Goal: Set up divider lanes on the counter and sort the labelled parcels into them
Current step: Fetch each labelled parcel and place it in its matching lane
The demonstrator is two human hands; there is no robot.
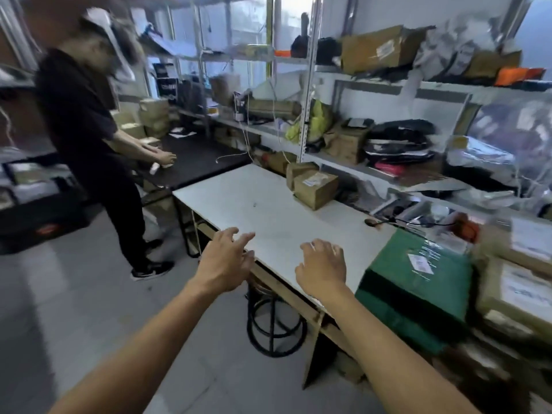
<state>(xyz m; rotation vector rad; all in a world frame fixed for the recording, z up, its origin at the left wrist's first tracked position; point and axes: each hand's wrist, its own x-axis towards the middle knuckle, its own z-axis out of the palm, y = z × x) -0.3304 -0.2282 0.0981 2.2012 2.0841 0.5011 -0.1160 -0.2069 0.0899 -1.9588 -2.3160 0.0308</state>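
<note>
A white counter stretches away from me, mostly bare. My left hand hovers over its near left edge, fingers spread and holding nothing. To its right, my right hand is over the counter with loosely bent fingers, also holding nothing. A green parcel with a white label lies at the counter's right end, just right of my right hand. Two brown cardboard boxes stand at the far edge, one with a label. More labelled brown boxes sit at the far right. No dividers are visible.
Metal shelves packed with boxes and bags run behind the counter. A person in black stands at a black table to the left. A black stool sits under the counter's near edge. Grey floor lies on the left.
</note>
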